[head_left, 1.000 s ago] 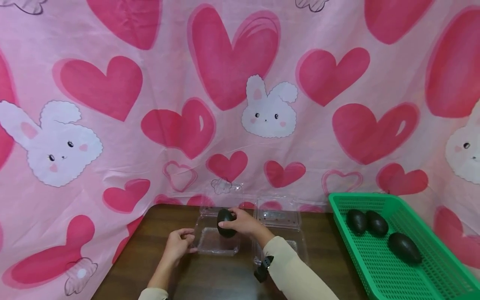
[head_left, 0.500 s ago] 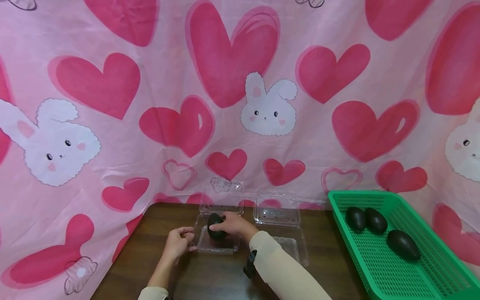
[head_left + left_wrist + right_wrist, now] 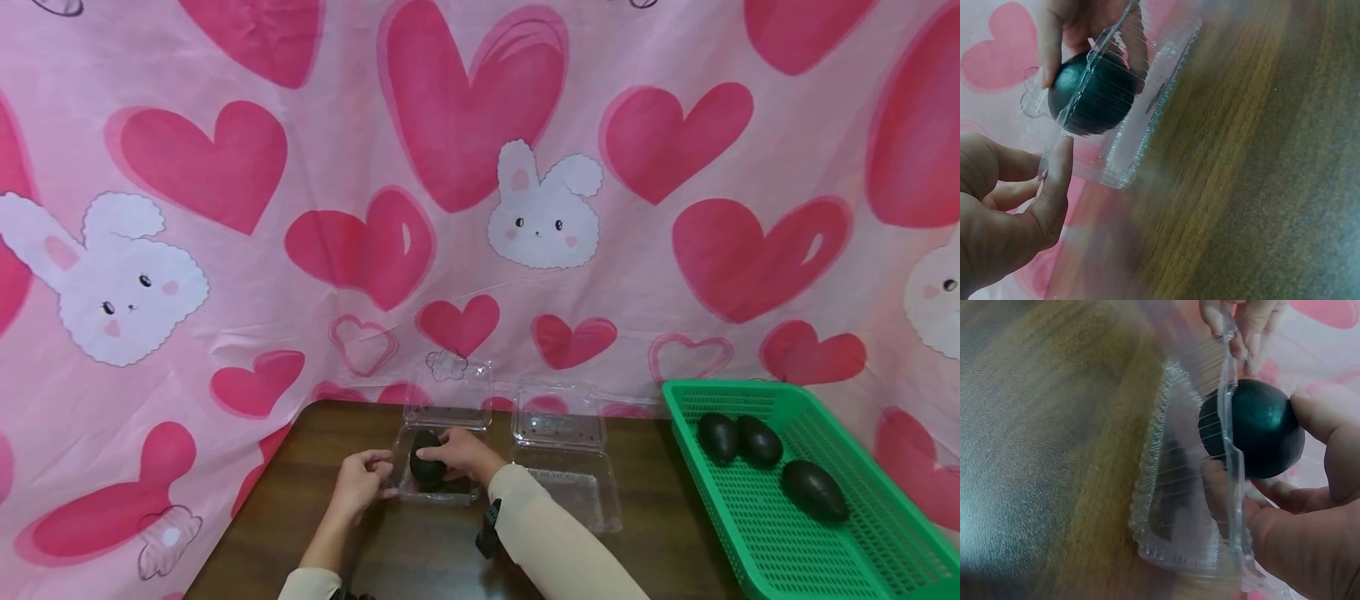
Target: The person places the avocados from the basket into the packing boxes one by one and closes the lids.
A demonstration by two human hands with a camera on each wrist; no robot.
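In the head view, my right hand [image 3: 467,455] grips a dark avocado [image 3: 424,460] by its sides. The avocado is partly inside the open clear plastic clamshell container [image 3: 442,499], at its left part. My left hand [image 3: 360,482] is at the container's left side. Seen from the left wrist, the thumb and fingers of that hand pinch the container's rim. The right wrist view shows the avocado [image 3: 1266,428] between the right thumb and fingers, crossing the rim line, with its lower part behind the clear wall [image 3: 1230,431]. Whether it touches the container's floor I cannot tell.
A second open clear clamshell [image 3: 570,492] stands right of the first on the brown wooden table [image 3: 420,554]. At the right is a green slotted basket [image 3: 712,517] with three avocados [image 3: 814,492]. A pink heart-and-rabbit cloth [image 3: 360,167] hangs behind the table.
My right hand has moved the avocado left and down, from above the left container to partly inside it. The left hand has stayed at the container's left edge.
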